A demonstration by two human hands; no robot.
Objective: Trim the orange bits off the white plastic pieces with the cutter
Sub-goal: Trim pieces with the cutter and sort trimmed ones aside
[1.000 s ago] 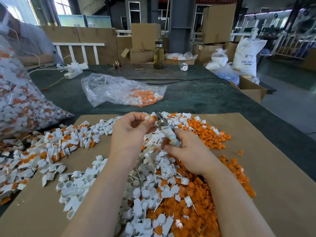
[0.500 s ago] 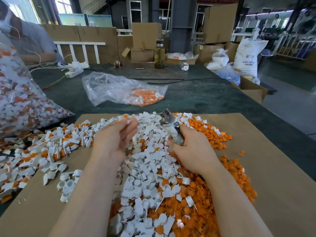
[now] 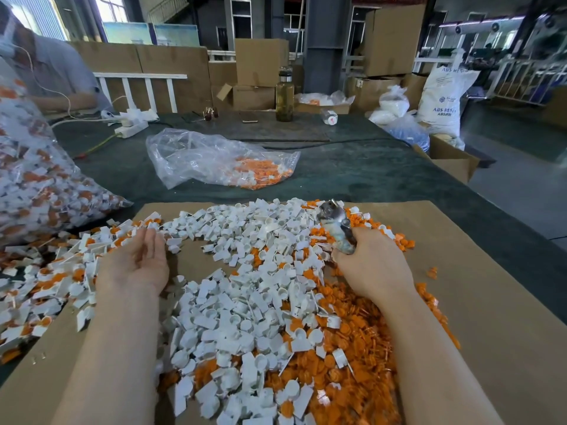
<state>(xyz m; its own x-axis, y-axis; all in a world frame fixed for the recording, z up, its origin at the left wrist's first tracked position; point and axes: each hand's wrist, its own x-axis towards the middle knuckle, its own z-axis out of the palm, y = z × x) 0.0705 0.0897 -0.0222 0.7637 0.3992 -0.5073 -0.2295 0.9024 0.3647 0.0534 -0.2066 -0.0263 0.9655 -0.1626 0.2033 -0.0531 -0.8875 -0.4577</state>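
Observation:
A broad heap of trimmed white plastic pieces (image 3: 245, 289) covers the middle of the cardboard sheet (image 3: 478, 302). Cut-off orange bits (image 3: 362, 348) pile up along its right side. Untrimmed white pieces with orange bits (image 3: 61, 271) lie at the left. My left hand (image 3: 135, 262) reaches into that left pile with fingers fairly straight and nothing seen in it. My right hand (image 3: 371, 265) grips the tape-wrapped handle of the cutter (image 3: 334, 222), whose metal jaws point up and away over the heap.
A large clear bag of untrimmed pieces (image 3: 36, 179) leans at the left edge. A half-empty clear bag (image 3: 214, 161) lies on the green table beyond the cardboard. A bottle (image 3: 283, 93), a power strip (image 3: 132, 124), boxes and another person stand further back.
My left hand left the cutter's jaws and swung left and down to the untrimmed pile, opening its fingers. My right hand with the cutter stayed near the heap's right side.

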